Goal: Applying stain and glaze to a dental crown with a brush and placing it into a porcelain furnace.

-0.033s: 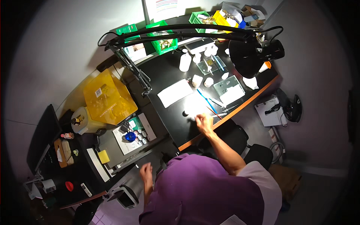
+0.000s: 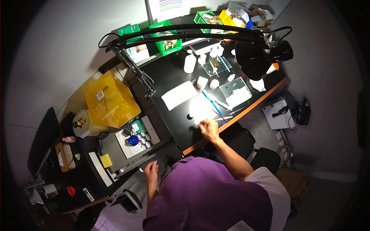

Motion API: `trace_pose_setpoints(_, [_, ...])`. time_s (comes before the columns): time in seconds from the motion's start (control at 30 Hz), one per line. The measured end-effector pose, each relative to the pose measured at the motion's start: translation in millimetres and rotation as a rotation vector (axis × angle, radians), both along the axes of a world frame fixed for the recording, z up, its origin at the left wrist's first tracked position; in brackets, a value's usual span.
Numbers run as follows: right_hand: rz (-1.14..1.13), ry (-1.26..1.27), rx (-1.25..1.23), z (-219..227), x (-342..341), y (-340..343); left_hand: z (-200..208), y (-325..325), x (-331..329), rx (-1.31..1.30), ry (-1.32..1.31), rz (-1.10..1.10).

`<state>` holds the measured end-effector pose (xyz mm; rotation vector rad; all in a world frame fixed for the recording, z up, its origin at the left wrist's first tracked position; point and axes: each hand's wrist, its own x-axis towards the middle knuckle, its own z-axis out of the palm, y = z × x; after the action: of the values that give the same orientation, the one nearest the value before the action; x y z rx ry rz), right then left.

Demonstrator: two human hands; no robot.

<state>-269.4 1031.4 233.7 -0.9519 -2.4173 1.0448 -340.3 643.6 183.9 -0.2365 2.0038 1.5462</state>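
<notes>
Head view: a small whitish scrap (image 2: 197,121), blurred by glare, is lying at the fingertips of my right hand (image 2: 209,129), over the glossy black desktop (image 2: 174,125). I'm bunching those fingers, but I cannot tell whether they are pinching it. I judge that I'm busy with fine fingertip handling here; the next move is probably calling for a light, steady touch. Around it I'm counting one small dark round piece (image 2: 190,116), one slim blue stick (image 2: 211,101), one white paper sheet (image 2: 179,95), two small white cups (image 2: 202,83) (image 2: 214,84), two clear glass plates (image 2: 228,90) (image 2: 208,69) and one white plastic bottle (image 2: 190,64). Beyond, two green plastic bins (image 2: 155,26) (image 2: 199,18) and one yellow bin (image 2: 238,24) are standing. My left hand (image 2: 151,172) is hanging well apart from the desktop, fingers curled, its grip unclear.
</notes>
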Motion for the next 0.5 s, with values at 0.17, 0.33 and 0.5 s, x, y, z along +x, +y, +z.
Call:
trace_pose_setpoints(0.17, [0.321,0.032,-0.091,19.5,0.8,-23.1,66.1,158.2,-46.4,0.249,-0.138,-0.561])
trace_pose_setpoints(0.33, [0.359,0.014,-0.039,16.5,-4.5,-13.5,59.4,226.2,-49.2,0.066,0.052,-0.674])
trace_pose_setpoints(0.5, [0.397,-0.066,-0.198,23.9,-0.4,20.0,51.5,232.1,-53.3,0.231,0.019,-0.458])
